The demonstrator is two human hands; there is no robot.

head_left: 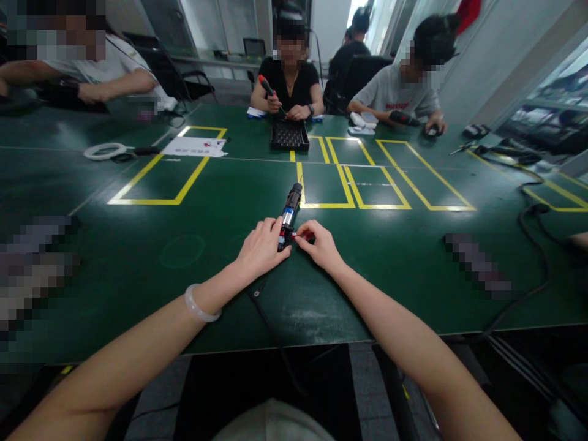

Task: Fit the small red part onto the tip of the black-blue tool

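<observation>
Green tabletop (395, 263) spreads out before you, marked with yellow tape outlines (328, 206) on its far half. Near the middle of your side lies the opened tool (290, 207), a slim black body with a silver-and-blue cylinder showing inside; it slants slightly, its narrow end pointing far and a little right. Your left hand (261, 245) is closed around its near part from the left, fingers curved over the top and thumb low at the near end. Your right hand (320, 245) is just to the right, thumb and forefinger brought together on a small red piece (293, 235) at the tool's right side; whether that piece is fixed to the tool you cannot tell from here. A pale bracelet (202, 304) circles your left wrist. Near your left forearm, a dark cord (269, 324) runs over the table's near edge. Beyond the tool, a black tray (290, 147) sits in front of a person in a black top (309, 79), who holds a red-and-black tool (266, 86). Far left lie a white sheet (186, 147) and a white coil (89, 152); to the right, a black cable (546, 263) winds across the table.
</observation>
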